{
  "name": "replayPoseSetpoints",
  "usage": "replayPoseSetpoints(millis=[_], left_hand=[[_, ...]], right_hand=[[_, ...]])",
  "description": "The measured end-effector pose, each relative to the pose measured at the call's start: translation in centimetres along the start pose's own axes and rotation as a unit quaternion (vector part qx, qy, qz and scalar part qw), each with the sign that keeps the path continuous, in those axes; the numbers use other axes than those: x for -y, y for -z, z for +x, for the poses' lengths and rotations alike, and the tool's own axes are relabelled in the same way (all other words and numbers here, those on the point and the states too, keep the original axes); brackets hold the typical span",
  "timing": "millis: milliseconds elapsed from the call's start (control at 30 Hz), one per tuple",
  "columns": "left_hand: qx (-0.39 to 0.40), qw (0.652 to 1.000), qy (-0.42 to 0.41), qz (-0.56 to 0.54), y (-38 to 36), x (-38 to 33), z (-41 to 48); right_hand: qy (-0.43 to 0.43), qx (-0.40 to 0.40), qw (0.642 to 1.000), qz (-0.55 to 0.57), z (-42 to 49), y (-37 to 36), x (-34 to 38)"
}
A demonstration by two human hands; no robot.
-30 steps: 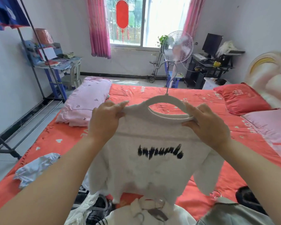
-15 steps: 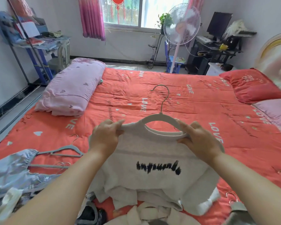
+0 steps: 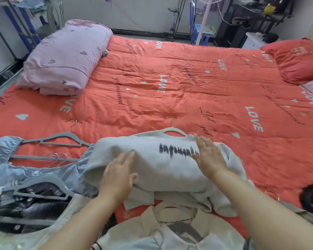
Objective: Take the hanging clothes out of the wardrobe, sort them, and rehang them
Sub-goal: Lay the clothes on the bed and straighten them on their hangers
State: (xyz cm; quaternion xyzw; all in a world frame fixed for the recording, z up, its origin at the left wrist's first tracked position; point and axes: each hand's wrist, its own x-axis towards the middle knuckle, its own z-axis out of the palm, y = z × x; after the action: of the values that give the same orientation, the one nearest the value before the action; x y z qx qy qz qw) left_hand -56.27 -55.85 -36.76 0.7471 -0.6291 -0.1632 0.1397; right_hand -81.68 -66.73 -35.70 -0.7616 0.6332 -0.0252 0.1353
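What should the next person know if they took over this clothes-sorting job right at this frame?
Left hand: open, flat on the grey sweater.
Right hand: open, flat on the same sweater, over its black lettering.
Things: the sweater lies on the red bedspread, on its white hanger. To its left are a blue garment and grey hangers. A cream collared shirt is nearest the camera.
Done: several clothes are out on the bed.
Left: finish sorting, then rehang everything.
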Motion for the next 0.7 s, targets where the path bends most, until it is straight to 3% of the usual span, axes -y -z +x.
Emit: replayPoseSetpoints(millis=[267,400,600,700], left_hand=[[0.088,0.996,-0.004,0.004,-6.8,2.1,-6.8],[0.086,0.996,-0.031,0.013,-8.0,2.5,-8.3],[0.109,0.989,-0.073,0.076,-8.5,2.5,-11.3],[0.175,0.982,-0.053,0.046,-9.1,2.8,-13.3]], right_hand=[[0.043,0.009,0.999,0.022,-11.5,-10.3,-4.2],[0.066,-0.041,0.997,0.000,-14.4,-11.3,-5.1],[0.102,-0.053,0.993,0.009,-18.7,-12.8,-5.7],[0.133,-0.084,0.988,-0.005,-20.1,-13.6,-5.5]])
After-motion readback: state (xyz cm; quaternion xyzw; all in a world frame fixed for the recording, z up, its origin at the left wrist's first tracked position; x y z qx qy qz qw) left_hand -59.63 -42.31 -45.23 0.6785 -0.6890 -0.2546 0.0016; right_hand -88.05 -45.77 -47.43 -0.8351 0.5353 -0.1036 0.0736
